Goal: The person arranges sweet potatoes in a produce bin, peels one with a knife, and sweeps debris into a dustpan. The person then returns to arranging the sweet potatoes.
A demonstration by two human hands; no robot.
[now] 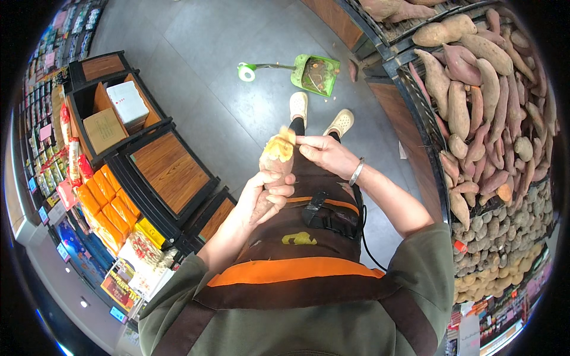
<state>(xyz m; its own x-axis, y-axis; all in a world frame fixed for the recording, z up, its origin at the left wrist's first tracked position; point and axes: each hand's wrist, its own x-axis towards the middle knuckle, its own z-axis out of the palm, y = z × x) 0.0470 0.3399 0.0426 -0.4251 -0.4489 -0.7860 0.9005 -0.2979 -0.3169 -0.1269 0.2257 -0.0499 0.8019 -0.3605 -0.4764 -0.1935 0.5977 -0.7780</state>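
My left hand (260, 200) grips the lower part of a sweet potato (276, 165) in front of my apron. The far end of the sweet potato is bare of skin and shows pale yellow flesh, with a blurred thin piece at its tip. Beside that end, my right hand (331, 155) has its fingers curled and its index finger and thumb stretched towards the flesh. Whether a small tool sits in the right hand is hidden by the fingers. A metal bracelet (356, 171) circles my right wrist.
A green long-handled dustpan (331, 82) holding scraps lies beyond my clogs (299, 106). At right stands a produce display with sweet potatoes (458, 109) and smaller root vegetables (494, 222). Wooden display units (171, 171) at left carry orange packs (104, 200) and boxes (104, 129).
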